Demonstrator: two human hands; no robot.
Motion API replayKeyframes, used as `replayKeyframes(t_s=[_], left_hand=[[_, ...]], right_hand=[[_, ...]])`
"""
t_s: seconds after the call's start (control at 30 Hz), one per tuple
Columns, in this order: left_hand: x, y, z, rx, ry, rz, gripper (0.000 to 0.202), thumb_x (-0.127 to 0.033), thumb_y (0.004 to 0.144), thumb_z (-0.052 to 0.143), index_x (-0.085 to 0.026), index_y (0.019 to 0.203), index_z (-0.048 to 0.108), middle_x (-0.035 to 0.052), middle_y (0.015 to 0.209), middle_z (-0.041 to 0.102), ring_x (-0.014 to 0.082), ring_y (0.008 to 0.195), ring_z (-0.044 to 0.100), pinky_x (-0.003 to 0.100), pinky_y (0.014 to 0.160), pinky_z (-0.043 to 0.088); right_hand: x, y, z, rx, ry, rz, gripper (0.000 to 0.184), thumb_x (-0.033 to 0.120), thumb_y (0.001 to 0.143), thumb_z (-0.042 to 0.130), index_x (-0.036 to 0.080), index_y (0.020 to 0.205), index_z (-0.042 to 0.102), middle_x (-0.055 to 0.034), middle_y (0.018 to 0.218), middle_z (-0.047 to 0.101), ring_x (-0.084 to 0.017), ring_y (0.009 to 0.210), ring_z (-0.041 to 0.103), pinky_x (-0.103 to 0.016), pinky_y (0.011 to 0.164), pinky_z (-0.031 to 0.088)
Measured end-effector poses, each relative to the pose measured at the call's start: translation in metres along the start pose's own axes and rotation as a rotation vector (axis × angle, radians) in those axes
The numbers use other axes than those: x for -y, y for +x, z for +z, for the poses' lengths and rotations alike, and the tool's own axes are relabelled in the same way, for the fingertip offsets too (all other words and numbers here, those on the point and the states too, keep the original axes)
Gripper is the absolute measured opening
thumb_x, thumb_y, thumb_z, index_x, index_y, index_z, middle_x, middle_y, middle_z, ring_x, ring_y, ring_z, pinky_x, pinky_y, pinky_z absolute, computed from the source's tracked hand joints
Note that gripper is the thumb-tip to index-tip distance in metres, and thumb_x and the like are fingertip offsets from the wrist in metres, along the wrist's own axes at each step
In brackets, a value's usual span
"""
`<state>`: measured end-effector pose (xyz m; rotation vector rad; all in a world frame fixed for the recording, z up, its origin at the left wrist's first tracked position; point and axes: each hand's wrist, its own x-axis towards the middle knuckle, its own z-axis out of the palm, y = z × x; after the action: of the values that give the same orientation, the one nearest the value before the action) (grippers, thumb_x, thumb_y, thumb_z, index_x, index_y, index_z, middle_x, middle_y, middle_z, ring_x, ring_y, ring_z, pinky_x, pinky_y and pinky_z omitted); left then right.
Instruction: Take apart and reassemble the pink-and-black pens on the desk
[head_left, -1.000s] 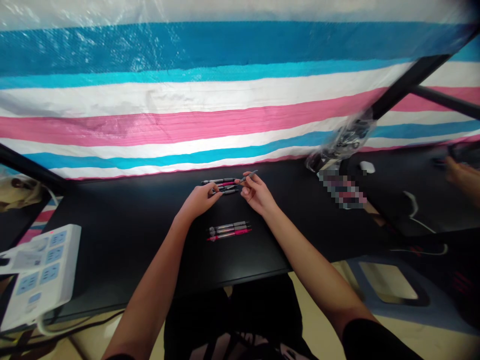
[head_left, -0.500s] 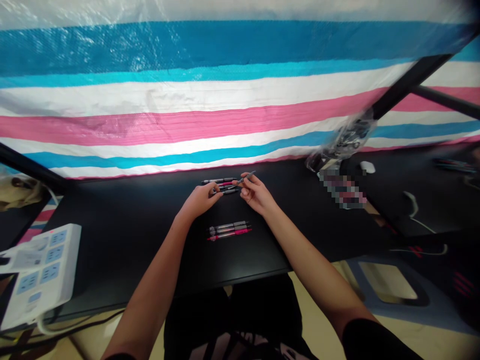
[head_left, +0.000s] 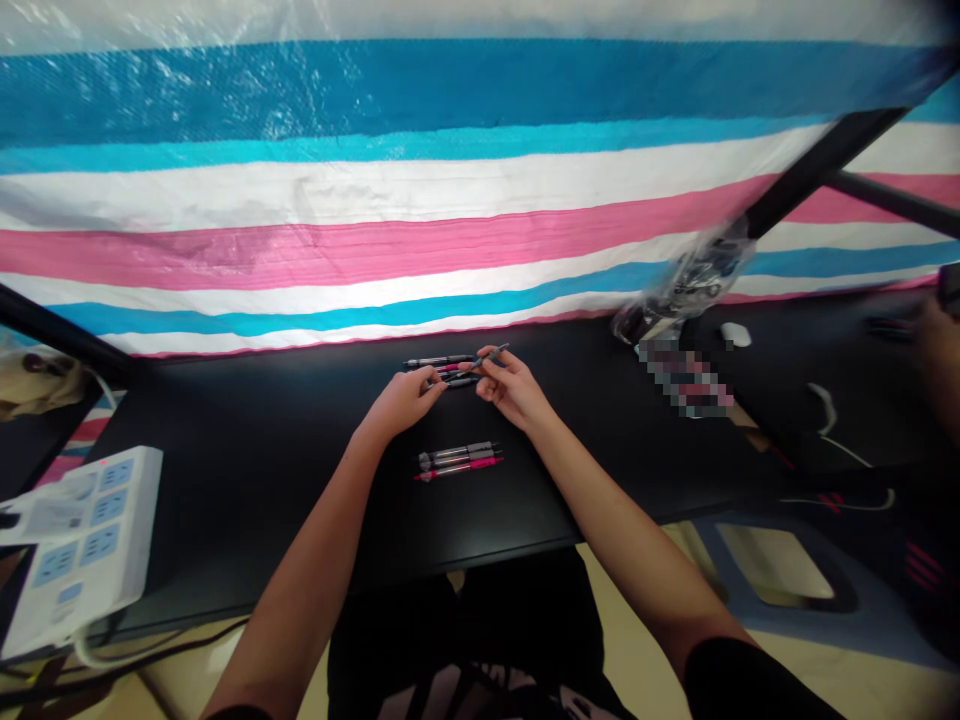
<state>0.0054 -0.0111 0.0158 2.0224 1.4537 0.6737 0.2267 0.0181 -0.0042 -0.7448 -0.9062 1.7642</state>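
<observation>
A slim grey pen (head_left: 496, 352) slants up between the thumb and fingers of my right hand (head_left: 519, 392). My left hand (head_left: 405, 400) is closed at the left end of a dark pen (head_left: 463, 382) low over the black table; its fingertips partly cover that end. Just behind both hands lie a clear-barrelled black pen (head_left: 435, 361) and a pink pen (head_left: 448, 368), partly hidden by my fingers. Nearer my body, two grey-gripped pens (head_left: 461, 455) and a pink-gripped pen (head_left: 465, 468) rest side by side.
A white power strip (head_left: 112, 540) with a plug stands at the table's left. To the right are a clear plastic bag (head_left: 697, 280), a blurred-out packet (head_left: 686, 378) and a white mouse (head_left: 736, 334). Another person's hand (head_left: 941, 345) shows at the far right. A striped sheet (head_left: 375, 240) hangs behind.
My right hand has shifted slightly left with the grey pen, closer to my left hand. Another person's hand has come into view at the far right.
</observation>
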Motion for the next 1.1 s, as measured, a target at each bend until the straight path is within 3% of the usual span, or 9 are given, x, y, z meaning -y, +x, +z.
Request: replayKeyframes(t_s=[0.13, 0.37, 0.7, 0.8, 1.1], left_hand=[[-0.004, 0.000, 0.001, 0.015, 0.001, 0.013, 0.024, -0.038, 0.099, 0.052, -0.019, 0.089, 0.065, 0.0005, 0.064, 0.063, 0.0168, 0.059, 0.056, 0.028, 0.059, 0.034], [-0.003, -0.001, 0.003, -0.013, 0.027, 0.018, 0.025, -0.039, 0.099, 0.053, -0.019, 0.090, 0.066, -0.0029, 0.057, 0.055, 0.0148, 0.052, 0.049, 0.027, 0.057, 0.030], [-0.005, 0.000, 0.000, -0.033, 0.085, 0.038, 0.027, -0.042, 0.098, 0.054, -0.021, 0.096, 0.071, -0.0018, 0.058, 0.058, 0.0150, 0.052, 0.050, 0.027, 0.058, 0.031], [-0.001, 0.001, -0.004, -0.065, 0.159, -0.026, 0.030, -0.047, 0.095, 0.056, -0.022, 0.087, 0.069, -0.0007, 0.057, 0.058, 0.0169, 0.053, 0.052, 0.028, 0.056, 0.030], [0.006, 0.005, -0.012, -0.116, 0.069, -0.007, 0.034, -0.051, 0.094, 0.054, -0.021, 0.086, 0.068, -0.0023, 0.059, 0.057, 0.0152, 0.056, 0.051, 0.026, 0.058, 0.035]], right_hand=[[-0.003, -0.001, 0.002, 0.033, 0.002, 0.016, 0.037, 0.036, 0.078, 0.086, 0.021, 0.103, 0.063, -0.0075, 0.097, 0.081, -0.012, 0.056, 0.071, -0.017, 0.046, 0.051], [-0.004, 0.000, 0.001, 0.021, 0.022, 0.062, 0.027, 0.035, 0.088, 0.077, 0.022, 0.103, 0.058, -0.0071, 0.098, 0.081, -0.014, 0.057, 0.073, -0.018, 0.045, 0.052], [-0.015, 0.000, 0.007, 0.086, -0.088, 0.027, 0.045, 0.045, 0.079, 0.085, 0.022, 0.106, 0.057, -0.0046, 0.091, 0.079, -0.017, 0.062, 0.076, -0.020, 0.049, 0.056], [-0.018, 0.003, 0.009, 0.117, -0.056, 0.019, 0.042, 0.045, 0.082, 0.082, 0.022, 0.105, 0.055, -0.0030, 0.089, 0.078, -0.017, 0.062, 0.076, -0.021, 0.050, 0.057], [-0.013, 0.009, 0.003, 0.048, 0.052, -0.022, 0.038, 0.040, 0.081, 0.083, 0.022, 0.105, 0.059, -0.0017, 0.089, 0.077, -0.014, 0.063, 0.075, -0.020, 0.052, 0.056]])
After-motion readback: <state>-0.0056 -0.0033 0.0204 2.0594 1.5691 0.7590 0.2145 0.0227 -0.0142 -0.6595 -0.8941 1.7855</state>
